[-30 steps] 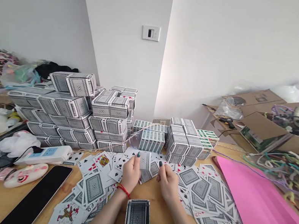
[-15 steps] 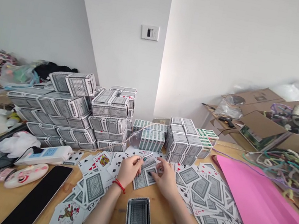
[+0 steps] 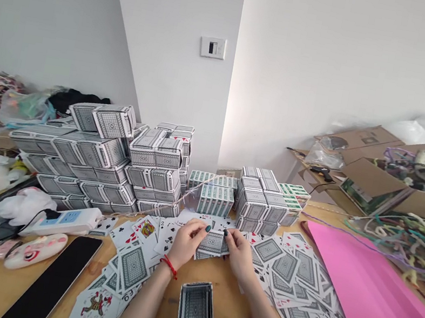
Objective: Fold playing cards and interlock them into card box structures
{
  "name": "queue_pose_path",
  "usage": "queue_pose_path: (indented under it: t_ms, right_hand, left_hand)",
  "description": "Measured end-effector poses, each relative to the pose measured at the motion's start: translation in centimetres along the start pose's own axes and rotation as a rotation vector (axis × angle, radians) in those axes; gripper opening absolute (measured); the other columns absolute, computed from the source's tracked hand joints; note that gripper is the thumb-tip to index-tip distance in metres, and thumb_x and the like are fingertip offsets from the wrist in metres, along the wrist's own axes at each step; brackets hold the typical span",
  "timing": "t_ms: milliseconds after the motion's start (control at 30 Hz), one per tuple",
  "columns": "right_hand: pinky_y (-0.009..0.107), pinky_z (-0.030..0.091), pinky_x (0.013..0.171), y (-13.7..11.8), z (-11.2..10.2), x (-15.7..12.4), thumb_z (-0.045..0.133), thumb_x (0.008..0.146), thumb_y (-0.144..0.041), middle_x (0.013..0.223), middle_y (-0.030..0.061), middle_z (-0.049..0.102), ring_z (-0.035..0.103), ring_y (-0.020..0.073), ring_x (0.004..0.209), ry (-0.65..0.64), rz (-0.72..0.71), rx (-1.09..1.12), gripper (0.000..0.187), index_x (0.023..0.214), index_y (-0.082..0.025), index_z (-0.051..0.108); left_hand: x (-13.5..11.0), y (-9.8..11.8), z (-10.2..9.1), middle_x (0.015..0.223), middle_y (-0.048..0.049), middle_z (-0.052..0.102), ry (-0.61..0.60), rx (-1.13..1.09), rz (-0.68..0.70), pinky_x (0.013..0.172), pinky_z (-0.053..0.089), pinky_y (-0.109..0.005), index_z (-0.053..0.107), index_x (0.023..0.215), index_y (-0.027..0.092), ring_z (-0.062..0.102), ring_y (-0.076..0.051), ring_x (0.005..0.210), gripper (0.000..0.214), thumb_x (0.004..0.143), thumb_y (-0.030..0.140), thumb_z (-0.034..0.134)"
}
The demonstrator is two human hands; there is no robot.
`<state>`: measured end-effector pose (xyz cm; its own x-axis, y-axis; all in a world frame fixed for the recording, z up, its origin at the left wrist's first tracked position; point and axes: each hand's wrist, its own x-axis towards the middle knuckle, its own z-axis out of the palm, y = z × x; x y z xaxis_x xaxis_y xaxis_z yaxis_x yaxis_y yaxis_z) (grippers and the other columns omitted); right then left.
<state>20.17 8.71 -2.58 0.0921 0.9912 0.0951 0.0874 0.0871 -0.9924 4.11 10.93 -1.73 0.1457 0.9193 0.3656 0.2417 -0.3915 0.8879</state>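
Observation:
My left hand (image 3: 186,242) and my right hand (image 3: 239,252) meet over the wooden table, each pinching one side of a small stack of playing cards (image 3: 213,242) held face down just above the surface. Loose cards (image 3: 291,271) lie scattered around both hands, some face up, some showing grey patterned backs. A red string bracelet circles my left wrist. Close to me stand open card boxes (image 3: 196,309).
Stacked grey card packs (image 3: 113,163) rise at the back left, more packs (image 3: 263,198) at the back centre. A pink paper sheet (image 3: 368,301) lies right, cardboard boxes (image 3: 382,178) with coloured cords behind. A black tablet (image 3: 55,276), white device (image 3: 62,220) and toys lie left.
My hands were spread flat over loose cards, then drew together. Now they have gathered several cards into one squared stack held between both hands.

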Motion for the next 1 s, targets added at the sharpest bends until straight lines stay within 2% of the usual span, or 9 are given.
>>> queue_pose_path:
  t_ms: [100, 167, 233, 333, 400, 500, 600, 767, 1000]
  right_hand:
    - [0.026, 0.043, 0.051, -0.3, 0.3, -0.1, 0.052, 0.075, -0.055, 0.063, -0.0011, 0.055, 0.052, 0.0157, 0.056, -0.054, 0.008, 0.077, 0.036, 0.080, -0.020, 0.055]
    - [0.028, 0.047, 0.061, -0.2, 0.5, -0.1, 0.064, 0.069, -0.049, 0.071, 0.0008, 0.061, 0.058, 0.0179, 0.066, -0.101, -0.006, 0.148, 0.035, 0.086, -0.019, 0.055]
    - [0.029, 0.048, 0.066, 0.1, 0.6, -0.1, 0.070, 0.064, -0.045, 0.077, 0.0026, 0.065, 0.061, 0.0194, 0.072, -0.109, 0.001, 0.225, 0.036, 0.082, -0.019, 0.053]
    - [0.028, 0.049, 0.054, 0.5, 0.5, 0.2, 0.070, 0.062, -0.048, 0.071, 0.0018, 0.065, 0.061, 0.0193, 0.064, -0.022, 0.070, 0.317, 0.038, 0.078, -0.020, 0.049]
    - [0.026, 0.046, 0.044, 0.7, 0.4, 0.3, 0.071, 0.061, -0.048, 0.064, -0.0014, 0.062, 0.058, 0.0173, 0.055, 0.046, 0.101, 0.359, 0.042, 0.083, -0.022, 0.046]
    - [0.024, 0.043, 0.039, 0.8, 0.3, 0.4, 0.068, 0.065, -0.050, 0.056, -0.0054, 0.056, 0.053, 0.0139, 0.045, 0.084, 0.106, 0.390, 0.042, 0.086, -0.023, 0.044]
    - [0.025, 0.043, 0.039, 1.1, 0.3, 0.5, 0.062, 0.067, -0.056, 0.056, -0.0052, 0.054, 0.053, 0.0136, 0.043, 0.153, 0.125, 0.393, 0.040, 0.082, -0.023, 0.045]
    - [0.025, 0.044, 0.044, 1.9, 0.1, 1.0, 0.064, 0.065, -0.053, 0.054, -0.0047, 0.052, 0.052, 0.0121, 0.046, 0.305, 0.129, 0.409, 0.037, 0.071, -0.021, 0.047]
    - [0.028, 0.051, 0.057, 2.1, -0.3, 1.1, 0.072, 0.059, -0.044, 0.058, -0.0036, 0.056, 0.057, 0.0136, 0.055, 0.333, 0.171, 0.616, 0.035, 0.070, -0.021, 0.048]
  left_hand:
    - [-0.2, 0.2, 0.5, 0.073, -0.0043, 0.059, 0.017, 0.062, -0.001, 0.065, 0.044, -0.027, 0.063, 0.069, 0.017, 0.056, -0.017, 0.070, 0.025, 0.080, 0.036, 0.051]
    - [-0.3, 0.3, 0.6, 0.075, -0.0048, 0.059, 0.046, 0.058, -0.023, 0.064, 0.044, -0.027, 0.064, 0.071, 0.017, 0.056, -0.017, 0.070, 0.024, 0.079, 0.037, 0.052]
    - [-0.2, 0.4, 0.6, 0.080, -0.0055, 0.061, 0.079, -0.013, -0.078, 0.065, 0.045, -0.027, 0.064, 0.082, 0.017, 0.058, -0.017, 0.073, 0.024, 0.079, 0.038, 0.053]
    - [-0.2, 0.4, 0.5, 0.083, -0.0055, 0.063, 0.109, -0.194, -0.212, 0.064, 0.048, -0.027, 0.060, 0.097, 0.018, 0.060, -0.019, 0.076, 0.032, 0.080, 0.042, 0.048]
    - [-0.2, 0.2, 0.4, 0.074, -0.0034, 0.063, 0.033, -0.309, -0.321, 0.055, 0.048, -0.027, 0.059, 0.090, 0.017, 0.061, -0.018, 0.066, 0.030, 0.080, 0.043, 0.047]
    - [-0.3, -0.1, 0.4, 0.057, 0.0018, 0.056, -0.065, -0.387, -0.410, 0.043, 0.044, -0.024, 0.055, 0.068, 0.016, 0.056, -0.015, 0.048, 0.019, 0.071, 0.035, 0.057]
    - [-0.2, -0.5, 0.5, 0.051, 0.0035, 0.054, 0.016, -0.412, -0.409, 0.040, 0.041, -0.022, 0.052, 0.059, 0.016, 0.054, -0.013, 0.046, 0.017, 0.065, 0.029, 0.062]
    - [0.2, -0.9, 0.3, 0.050, 0.0037, 0.054, 0.153, -0.467, -0.420, 0.041, 0.041, -0.022, 0.053, 0.064, 0.016, 0.054, -0.013, 0.046, 0.019, 0.065, 0.033, 0.061]
    - [0.4, -1.0, 0.1, 0.051, 0.0024, 0.055, 0.244, -0.520, -0.443, 0.041, 0.041, -0.022, 0.051, 0.062, 0.015, 0.053, -0.012, 0.044, 0.028, 0.061, 0.040, 0.064]
